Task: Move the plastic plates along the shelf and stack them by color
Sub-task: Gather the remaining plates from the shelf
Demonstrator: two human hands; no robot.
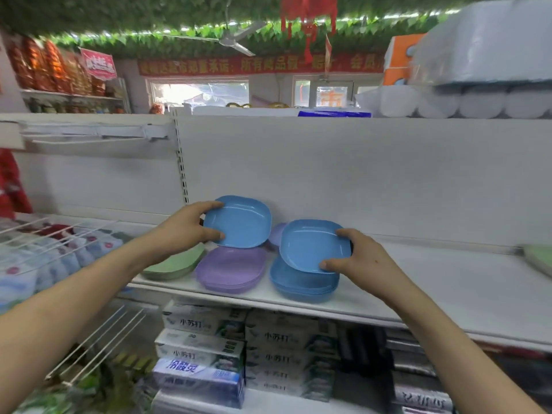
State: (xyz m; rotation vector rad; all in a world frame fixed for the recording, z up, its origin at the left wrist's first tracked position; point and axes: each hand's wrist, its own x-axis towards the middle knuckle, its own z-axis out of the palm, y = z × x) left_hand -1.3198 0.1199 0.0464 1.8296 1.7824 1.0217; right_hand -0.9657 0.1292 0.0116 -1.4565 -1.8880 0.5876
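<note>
The green pile (176, 265), purple pile (231, 270) and blue pile (301, 286) sit on the shelf (418, 279), but the left hand (191, 225) pinches a blue plate (239, 222) above the purple pile and the right hand (358, 258) pinches a second blue plate (313, 246) just over the blue pile, both not yet stacked.

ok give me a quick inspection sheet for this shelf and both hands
surface: white shelf, bare toward the right.
job's things: green stack, purple stack and blue stack side by side, left to right; lone purple plate behind them; green plate at the far right edge.
clutter: nothing seen.
hands: left hand grips the raised blue plate above the purple stack; right hand grips the tilted blue plate over the blue stack, contact unclear.
cables: nothing seen.
surroundings: boxed goods on the shelf below, wire rack at left, wrapped paper rolls above.
</note>
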